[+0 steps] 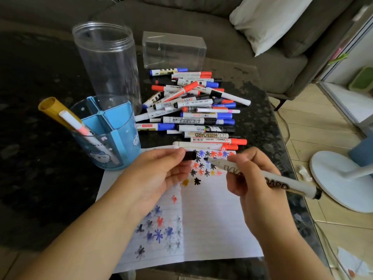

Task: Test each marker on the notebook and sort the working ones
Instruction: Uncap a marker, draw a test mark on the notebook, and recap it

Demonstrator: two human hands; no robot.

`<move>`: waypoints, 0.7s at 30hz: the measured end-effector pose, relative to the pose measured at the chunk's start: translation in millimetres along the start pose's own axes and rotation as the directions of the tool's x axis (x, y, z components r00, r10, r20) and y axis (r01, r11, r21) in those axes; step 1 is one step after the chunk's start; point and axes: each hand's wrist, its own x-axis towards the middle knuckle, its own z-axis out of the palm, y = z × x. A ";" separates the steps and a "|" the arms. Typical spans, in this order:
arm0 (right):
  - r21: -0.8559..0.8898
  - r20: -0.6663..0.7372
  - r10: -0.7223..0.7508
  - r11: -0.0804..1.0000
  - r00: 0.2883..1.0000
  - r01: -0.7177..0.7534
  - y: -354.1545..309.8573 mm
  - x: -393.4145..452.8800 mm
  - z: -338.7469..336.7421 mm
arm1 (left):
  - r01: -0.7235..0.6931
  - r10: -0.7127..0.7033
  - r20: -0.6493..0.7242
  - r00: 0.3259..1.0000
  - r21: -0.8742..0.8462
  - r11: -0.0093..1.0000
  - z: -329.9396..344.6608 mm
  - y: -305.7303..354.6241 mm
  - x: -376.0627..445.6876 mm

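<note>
Our right hand [245,174] grips an uncapped white whiteboard marker [268,177], left hand [161,170] pinches its black cap [189,156] over the lined notebook [212,219]; exposed nib may smear fingers.

Your left hand [159,170] hides part of the notebook [212,219]; the marker [262,176] lettering is covered by your right hand [248,178].

Uncapped white marker [268,177] tilted over open notebook [212,215] with asterisk marks, black cap [189,156] apart, marker pile [193,106] behind, possibly mixed colours
</note>
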 end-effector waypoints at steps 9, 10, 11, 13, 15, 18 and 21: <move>-0.101 0.007 0.008 0.995 1.000 -0.008 1.7 1.1 1.9 | 0.004 -0.007 0.078 0.997 0.042 0.999 4.5 -2.1 -7.8; -0.098 0.014 0.011 0.995 1.000 -0.009 1.5 1.1 1.9 | 0.005 -0.011 0.096 0.995 0.053 0.999 5.7 -2.4 -9.9; -0.094 0.025 0.013 0.995 1.000 -0.011 1.6 1.5 1.9 | 0.003 -0.012 0.118 0.993 0.079 0.997 6.8 -2.6 -11.9; -0.070 0.045 0.027 0.997 0.999 -0.024 1.1 2.4 1.3 | -0.016 -0.013 0.177 0.984 0.160 0.987 7.3 -1.3 -16.2; 0.001 0.045 0.054 0.999 0.998 -0.054 -0.7 3.8 -0.5 | -0.041 -0.020 0.249 0.968 0.236 0.971 5.9 1.6 -20.0; 0.072 0.044 0.055 0.996 0.998 -0.058 -1.9 4.2 -0.6 | -0.083 -0.030 0.334 0.942 0.320 0.944 6.9 2.5 -27.0; 0.141 0.030 0.062 0.988 0.998 -0.066 0.2 2.1 4.0 | -0.145 0.021 0.346 0.938 0.335 0.931 11.4 -0.4 -30.6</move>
